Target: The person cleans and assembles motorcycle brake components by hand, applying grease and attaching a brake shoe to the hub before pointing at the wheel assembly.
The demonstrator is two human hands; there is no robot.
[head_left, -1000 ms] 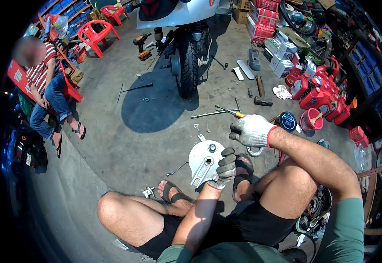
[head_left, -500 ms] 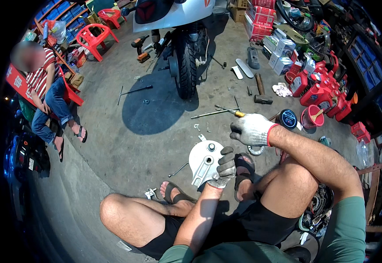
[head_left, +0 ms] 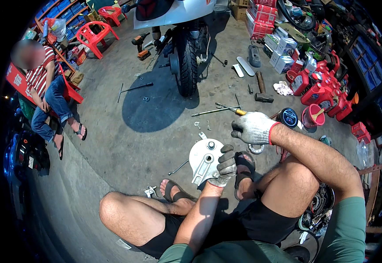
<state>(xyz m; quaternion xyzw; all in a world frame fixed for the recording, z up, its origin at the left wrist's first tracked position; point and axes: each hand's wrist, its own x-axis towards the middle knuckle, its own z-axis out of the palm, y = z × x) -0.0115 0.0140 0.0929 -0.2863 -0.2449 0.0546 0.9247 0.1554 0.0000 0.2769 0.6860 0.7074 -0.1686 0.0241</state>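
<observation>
My left hand (head_left: 224, 168), in a grimy glove, is closed round a round silver metal plate (head_left: 204, 160) with a central hole and a nut near its top. My right hand (head_left: 248, 129), in a white glove with a red cuff, is raised to the upper right of the plate with its fingers curled; what they hold, if anything, is hidden. Just beyond it, a yellow-handled screwdriver (head_left: 240, 111) lies across long wrenches (head_left: 208, 112). A bent rod (head_left: 177, 168) lies left of the plate, and small fasteners (head_left: 197, 125) lie above it.
A white scooter (head_left: 173, 13) with a black wheel (head_left: 184, 70) stands ahead, beside an orange drill (head_left: 140, 48). A seated person (head_left: 52, 92) is at left, red chairs (head_left: 96, 37) behind. Right: a hammer (head_left: 263, 97), black round tub (head_left: 287, 117), pink bucket (head_left: 311, 118) and red jugs (head_left: 313, 94).
</observation>
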